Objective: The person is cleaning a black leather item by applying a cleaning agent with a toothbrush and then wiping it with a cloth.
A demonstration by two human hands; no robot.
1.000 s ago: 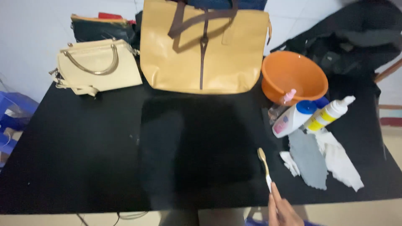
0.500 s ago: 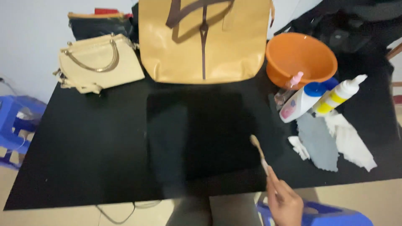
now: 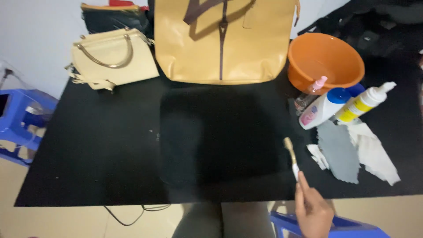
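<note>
Toothbrush [image 3: 291, 158], pale-handled with a tan bristle head, pinched near its lower end between the fingertips of my right hand [image 3: 313, 211]. My fingers are pressed together around the handle; the bristle head points toward the far side, tilted slightly left. The brush lies over the near right part of the black table [image 3: 97, 154], its head just left of the grey cloth [image 3: 339, 152]. My left hand is out of view.

Right of the brush: the grey cloth, lying flat, overlaps a crumpled white cloth [image 3: 374, 152]; a small white scrap [image 3: 318, 155] sits at the grey cloth's left edge. Farther on the right, a white bottle with a blue cap [image 3: 320, 108] lies on its side next to a white bottle with a yellow label [image 3: 363, 103], also lying down. A small clear spray bottle with a pink top [image 3: 309, 92] stands just beside them, against the rim of an orange basin [image 3: 326, 59].

Far centre: a large tan handbag [image 3: 220, 42] with dark brown straps, lying flat. Far left: a smaller cream handbag [image 3: 112, 57] with a curved metal handle; behind it, a dark bag [image 3: 114, 17]. Left, beyond the table edge: a blue plastic stool [image 3: 22, 119]. Near edge, below the table: a second blue stool [image 3: 348, 227] beside my hand.
</note>
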